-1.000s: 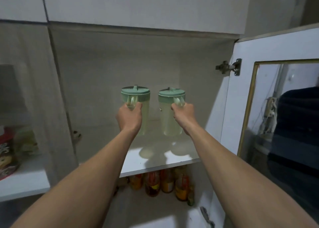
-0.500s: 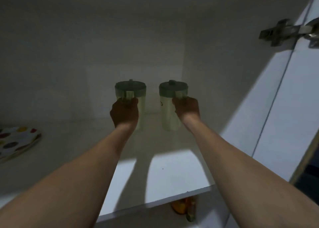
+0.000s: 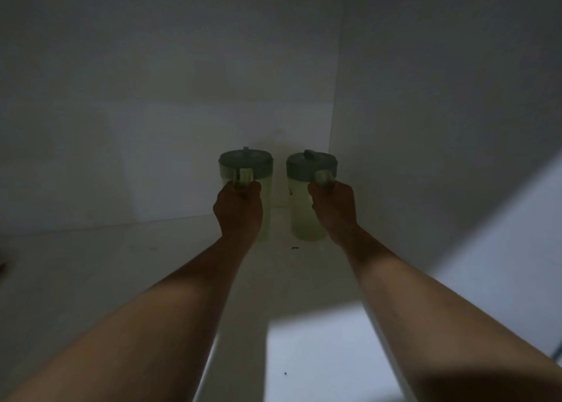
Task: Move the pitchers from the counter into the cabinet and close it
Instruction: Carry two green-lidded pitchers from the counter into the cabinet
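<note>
Two pale translucent pitchers with green lids stand upright side by side deep inside the dim cabinet, near its back right corner. The left pitcher [image 3: 261, 173] has my left hand [image 3: 238, 211] closed around its handle. My right hand [image 3: 333, 208] grips the handle of the right pitcher [image 3: 301, 207]. Both pitchers look set on or just above the white shelf [image 3: 91, 267]; I cannot tell which. My hands hide the lower part of each handle.
The cabinet's right side wall [image 3: 441, 127] stands close beside the right pitcher, and the back wall [image 3: 152, 97] is just behind both. A lit patch of shelf [image 3: 319, 356] lies near the front between my forearms. The left part of the shelf is in shadow.
My view has moved further into the cabinet and both pitchers have gone deeper toward the back wall. The door hinge and the spotted plate at the left have left the view.
</note>
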`<state>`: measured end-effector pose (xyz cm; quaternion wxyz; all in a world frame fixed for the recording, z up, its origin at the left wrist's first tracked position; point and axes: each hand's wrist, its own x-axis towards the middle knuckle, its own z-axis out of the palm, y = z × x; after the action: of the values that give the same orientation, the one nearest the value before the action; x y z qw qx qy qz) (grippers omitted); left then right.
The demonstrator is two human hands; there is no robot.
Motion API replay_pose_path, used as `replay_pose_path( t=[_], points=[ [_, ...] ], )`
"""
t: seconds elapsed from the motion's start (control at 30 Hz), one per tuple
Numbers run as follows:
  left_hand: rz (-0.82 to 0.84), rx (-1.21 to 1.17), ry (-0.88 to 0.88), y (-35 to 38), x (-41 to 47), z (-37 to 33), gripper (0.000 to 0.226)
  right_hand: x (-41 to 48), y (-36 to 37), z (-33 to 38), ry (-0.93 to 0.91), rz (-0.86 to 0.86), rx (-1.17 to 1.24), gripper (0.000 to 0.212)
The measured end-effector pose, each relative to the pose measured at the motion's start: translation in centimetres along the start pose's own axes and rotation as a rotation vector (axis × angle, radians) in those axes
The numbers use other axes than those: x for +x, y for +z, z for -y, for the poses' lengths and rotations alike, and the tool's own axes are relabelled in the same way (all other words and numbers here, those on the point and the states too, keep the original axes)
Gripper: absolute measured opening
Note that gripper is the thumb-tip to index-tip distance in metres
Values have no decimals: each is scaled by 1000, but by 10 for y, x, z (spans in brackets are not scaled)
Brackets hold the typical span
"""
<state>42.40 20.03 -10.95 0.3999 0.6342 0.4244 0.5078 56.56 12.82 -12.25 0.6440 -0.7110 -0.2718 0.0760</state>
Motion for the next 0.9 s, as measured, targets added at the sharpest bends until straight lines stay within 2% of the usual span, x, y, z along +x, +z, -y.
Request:
replay_pose_path(
  t=[0.4, 0.57, 0.6, 0.77, 0.83, 0.9],
  points=[
    [58, 4, -35, 29, 17, 15, 26, 24, 9, -13, 29, 0, 21, 19],
    [93, 80, -34, 29, 17, 15, 42, 25, 5, -10, 41, 24, -32, 14],
    [102, 106, -48, 28, 16, 16, 48, 23, 4, -8, 43, 33, -68, 18],
    [143, 252, -77, 21, 12, 16, 83, 5, -3, 4, 44, 25, -294, 69],
    [126, 358, -101, 18, 8, 11, 98, -5, -4, 12, 46, -5, -391, 79],
    [107, 446, -78, 11, 1, 4, 103, -17, -8, 24, 27, -24, -476, 82]
  ],
)
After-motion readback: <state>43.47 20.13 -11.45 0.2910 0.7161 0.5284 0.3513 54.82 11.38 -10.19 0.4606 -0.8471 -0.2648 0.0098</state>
